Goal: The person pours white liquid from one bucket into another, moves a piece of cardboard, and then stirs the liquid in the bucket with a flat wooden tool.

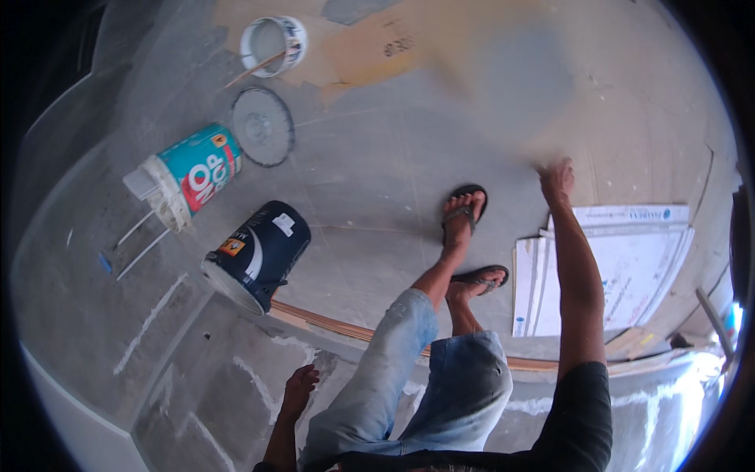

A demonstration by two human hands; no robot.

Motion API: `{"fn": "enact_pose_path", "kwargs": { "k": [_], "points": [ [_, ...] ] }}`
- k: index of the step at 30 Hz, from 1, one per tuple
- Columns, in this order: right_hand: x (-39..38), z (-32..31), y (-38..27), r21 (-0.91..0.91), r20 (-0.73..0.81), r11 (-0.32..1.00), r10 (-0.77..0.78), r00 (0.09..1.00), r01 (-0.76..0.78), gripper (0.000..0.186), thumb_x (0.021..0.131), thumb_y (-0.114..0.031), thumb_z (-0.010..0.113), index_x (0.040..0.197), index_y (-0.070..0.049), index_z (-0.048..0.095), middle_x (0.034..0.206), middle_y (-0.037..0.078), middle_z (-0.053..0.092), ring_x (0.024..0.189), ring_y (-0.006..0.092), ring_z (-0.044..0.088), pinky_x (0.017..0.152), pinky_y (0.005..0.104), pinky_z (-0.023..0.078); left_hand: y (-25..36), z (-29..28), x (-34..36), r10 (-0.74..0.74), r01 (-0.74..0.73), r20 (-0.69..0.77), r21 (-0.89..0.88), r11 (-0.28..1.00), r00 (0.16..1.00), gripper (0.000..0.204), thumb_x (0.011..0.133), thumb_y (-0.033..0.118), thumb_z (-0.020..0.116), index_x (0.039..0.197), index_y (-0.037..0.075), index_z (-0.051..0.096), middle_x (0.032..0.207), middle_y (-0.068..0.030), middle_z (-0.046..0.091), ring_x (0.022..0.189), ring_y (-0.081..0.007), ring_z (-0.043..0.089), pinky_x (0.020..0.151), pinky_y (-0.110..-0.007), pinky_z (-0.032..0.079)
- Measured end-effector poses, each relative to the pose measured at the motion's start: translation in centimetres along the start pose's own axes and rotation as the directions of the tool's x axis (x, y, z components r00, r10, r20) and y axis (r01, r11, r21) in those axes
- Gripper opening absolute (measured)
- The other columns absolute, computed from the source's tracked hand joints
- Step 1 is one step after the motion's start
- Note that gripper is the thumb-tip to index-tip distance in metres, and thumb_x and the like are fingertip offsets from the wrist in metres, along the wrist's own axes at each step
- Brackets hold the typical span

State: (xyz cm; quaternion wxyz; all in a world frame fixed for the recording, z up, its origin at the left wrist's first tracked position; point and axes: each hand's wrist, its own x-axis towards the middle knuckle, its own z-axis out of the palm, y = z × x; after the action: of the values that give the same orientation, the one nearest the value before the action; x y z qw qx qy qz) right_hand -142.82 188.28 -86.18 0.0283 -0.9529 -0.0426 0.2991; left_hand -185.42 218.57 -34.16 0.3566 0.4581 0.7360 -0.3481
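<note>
My left hand [300,391] hangs low at my left side. Its fingers are slightly bent and apart, and I see nothing in it. My right arm stretches far forward, over the edge of a stack of white film-covered panels [605,267]. Beyond the stack, my right hand [557,181] is beside a large hazy grey and tan patch [523,79]. Its fingers are partly smeared, and whether they hold anything is unclear. I cannot tell whether the patch is a moving thing or a smudge on the view.
At left stand a dark blue bucket [263,248], a teal bucket [200,169] and a round grey-smeared lid [263,127]. Farther off, a white bucket [292,43] has a stick in it beside brown cardboard [366,51]. Wooden strips [322,321] line the floor edge near my feet.
</note>
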Motion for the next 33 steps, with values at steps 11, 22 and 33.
{"fn": "enact_pose_path", "kwargs": {
  "k": [11,22,33],
  "points": [
    [2.1,1.7,0.6,-0.056,0.146,0.998,0.017,0.989,-0.009,0.024,0.094,-0.024,0.037,0.104,-0.005,0.049,0.092,0.020,0.066,0.086,0.0355,0.065,0.072,0.0476,0.052,-1.6,1.0,0.5,0.061,-0.061,0.024,-0.011,0.998,0.998,0.046,0.092,0.032,0.054,0.123,-0.002,0.051,0.101,-0.0083,0.061,0.091,-0.0145,0.058,0.078,-0.029,0.046],
    [-5.4,-11.4,2.2,-0.151,0.055,0.980,-0.123,0.991,0.130,0.025,0.091,-0.025,0.041,0.103,-0.004,0.046,0.084,0.025,0.064,0.077,0.0417,0.064,0.064,0.0511,0.050,-6.9,2.1,-1.0,0.184,-0.172,0.060,-0.166,0.971,0.981,0.045,0.092,0.030,0.055,0.122,-0.002,0.051,0.098,-0.0068,0.062,0.089,-0.0137,0.058,0.077,-0.028,0.046],
    [-20.3,-27.6,7.2,-0.127,-0.205,0.974,-0.209,0.956,0.185,0.028,0.083,-0.027,0.056,0.103,-0.007,0.053,0.071,0.023,0.063,0.071,0.0422,0.063,0.060,0.0527,0.047,-22.4,2.2,-2.6,0.185,-0.169,0.010,-0.362,0.917,0.983,0.044,0.089,0.034,0.059,0.118,0.002,0.056,0.092,-0.0046,0.063,0.082,-0.0119,0.059,0.070,-0.027,0.046]
  ]
}}
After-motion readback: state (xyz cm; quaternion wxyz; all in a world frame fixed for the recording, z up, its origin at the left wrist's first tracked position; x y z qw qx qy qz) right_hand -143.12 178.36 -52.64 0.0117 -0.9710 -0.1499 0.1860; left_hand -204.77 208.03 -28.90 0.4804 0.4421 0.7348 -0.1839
